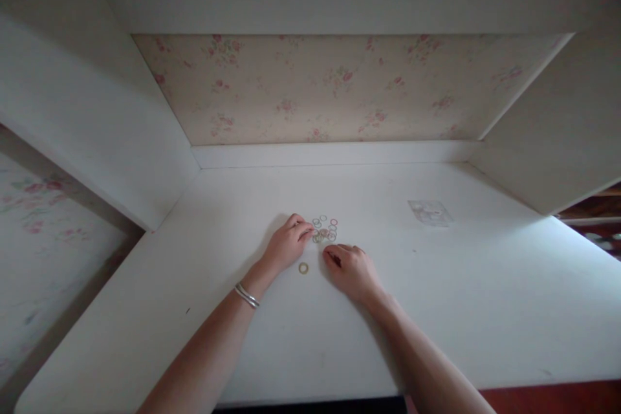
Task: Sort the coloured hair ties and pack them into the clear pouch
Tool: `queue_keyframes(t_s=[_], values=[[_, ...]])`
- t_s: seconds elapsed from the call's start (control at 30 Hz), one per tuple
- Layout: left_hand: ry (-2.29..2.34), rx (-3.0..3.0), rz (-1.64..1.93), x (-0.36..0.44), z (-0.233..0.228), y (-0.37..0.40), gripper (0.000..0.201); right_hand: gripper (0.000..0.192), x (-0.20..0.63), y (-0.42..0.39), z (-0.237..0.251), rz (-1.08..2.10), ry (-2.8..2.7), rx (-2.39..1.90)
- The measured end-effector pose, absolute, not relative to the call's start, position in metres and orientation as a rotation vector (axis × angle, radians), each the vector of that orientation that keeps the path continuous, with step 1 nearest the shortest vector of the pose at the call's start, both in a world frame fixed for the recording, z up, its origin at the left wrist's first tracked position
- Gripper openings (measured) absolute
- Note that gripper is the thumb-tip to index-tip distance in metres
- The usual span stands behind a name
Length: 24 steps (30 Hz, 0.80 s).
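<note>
1. The cluster of small rings (325,230) lies on the white desk (436,284), at 12 o'clock from both hands.
2. The left hand (286,244), fingers curled, touches the cluster's left edge and is nearer.
3. The right hand (352,268) rests palm-down, loosely curled, holding nothing visible.
4. A single ring (303,268) lies flat between the hands; being round, it has no long axis.

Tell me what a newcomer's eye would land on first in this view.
First, the two bare hands meeting mid-desk: the left hand, a silver bangle on its wrist, touches a cluster of small coloured rings, while the right hand rests just below them. One yellowish ring lies apart between the hands. Behind the white desk runs floral wallpaper.
</note>
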<state>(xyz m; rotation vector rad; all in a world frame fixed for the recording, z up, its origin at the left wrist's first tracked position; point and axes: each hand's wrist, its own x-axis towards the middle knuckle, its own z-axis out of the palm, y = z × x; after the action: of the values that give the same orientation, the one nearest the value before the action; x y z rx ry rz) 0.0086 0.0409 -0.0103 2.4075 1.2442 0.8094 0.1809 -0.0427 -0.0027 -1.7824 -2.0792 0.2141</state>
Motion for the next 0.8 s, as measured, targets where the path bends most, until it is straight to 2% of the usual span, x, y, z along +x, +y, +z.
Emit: queue_keyframes(t_s=[0.17, 0.8], values=[[1.254, 2.492, 0.612, 0.0099, -0.0079, 0.0326, 0.020, 0.028, 0.1807, -0.0429, -0.0019, 0.212, -2.108, -1.790], [1.300, 2.558, 0.520, 0.0128, -0.0117, 0.0338, 0.020, 0.028, 0.1792, -0.0428, -0.0004, 0.234, -2.085, -1.796]])
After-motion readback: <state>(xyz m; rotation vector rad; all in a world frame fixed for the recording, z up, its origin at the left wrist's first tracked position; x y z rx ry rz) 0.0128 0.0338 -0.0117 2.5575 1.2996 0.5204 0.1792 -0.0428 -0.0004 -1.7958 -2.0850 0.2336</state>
